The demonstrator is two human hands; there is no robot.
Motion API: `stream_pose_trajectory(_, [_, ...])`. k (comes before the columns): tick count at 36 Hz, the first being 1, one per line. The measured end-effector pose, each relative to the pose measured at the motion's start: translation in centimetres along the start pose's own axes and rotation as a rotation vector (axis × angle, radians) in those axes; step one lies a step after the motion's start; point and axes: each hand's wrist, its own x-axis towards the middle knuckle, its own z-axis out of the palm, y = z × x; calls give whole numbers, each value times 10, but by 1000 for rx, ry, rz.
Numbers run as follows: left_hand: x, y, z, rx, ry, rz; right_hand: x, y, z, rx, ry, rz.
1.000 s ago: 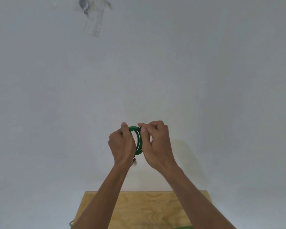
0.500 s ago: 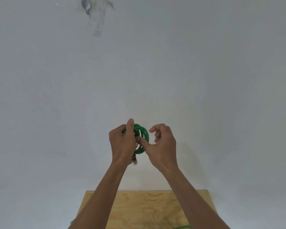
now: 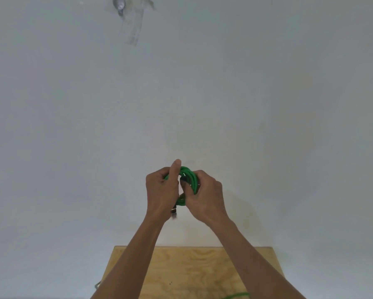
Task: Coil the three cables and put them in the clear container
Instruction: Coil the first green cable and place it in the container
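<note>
A green cable (image 3: 191, 179) is wound into a small coil held up in front of the white wall, above the far end of the table. My left hand (image 3: 161, 190) grips the coil's left side, thumb raised. My right hand (image 3: 205, 197) closes on its right side and lower loops. A metal plug end (image 3: 173, 213) hangs below my left hand. A second green cable (image 3: 237, 295) shows only as a short stretch at the bottom edge. The clear container is out of view.
A plywood table top (image 3: 192, 270) fills the bottom middle, its far edge against the white wall (image 3: 267, 104). A strip of clear tape over a metal fitting (image 3: 127, 20) is on the wall high up. A small metal piece (image 3: 97, 284) sticks out at the table's left edge.
My right hand opened off the coil half a second ago and has now closed on it again. The coil has turned so that its loops show more broadly.
</note>
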Motion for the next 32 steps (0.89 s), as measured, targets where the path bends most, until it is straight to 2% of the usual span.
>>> stream_pose_trajectory(3, [-1, -1, -3, 0, -92, 4, -1, 1, 6, -7, 99, 27])
stream_pose_trajectory(5, [-1, -1, -4, -9, -153, -2, -1, 3, 8, 24, 103, 70])
stream_pose_trajectory(7, [1, -6, -7, 2, -193, -4, -1, 7, 9, 58, 37, 96])
stream_pose_trajectory(11, [3, -22, -15, -24, -255, -70, 4, 11, 4, 144, -199, 106])
stream_pose_trajectory(16, [-2, -31, -16, -16, -236, -29, 10, 18, -4, 155, -413, 224])
stream_pose_trajectory(19, [0, -33, -17, 3, -247, -17, 8, 24, -3, 53, -438, 185])
stream_pose_trajectory(23, [3, -37, -22, 56, -272, -8, 5, 31, -5, -53, -310, 65])
stream_pose_trajectory(28, [3, -41, -28, 47, -301, -60, 8, 38, -15, 163, -545, 137])
stream_pose_trajectory(30, [3, -43, -29, 59, -297, -82, 9, 38, -17, 176, -553, 122])
stream_pose_trajectory(32, [3, -42, -27, 75, -263, -88, 10, 38, -16, 103, -479, 70])
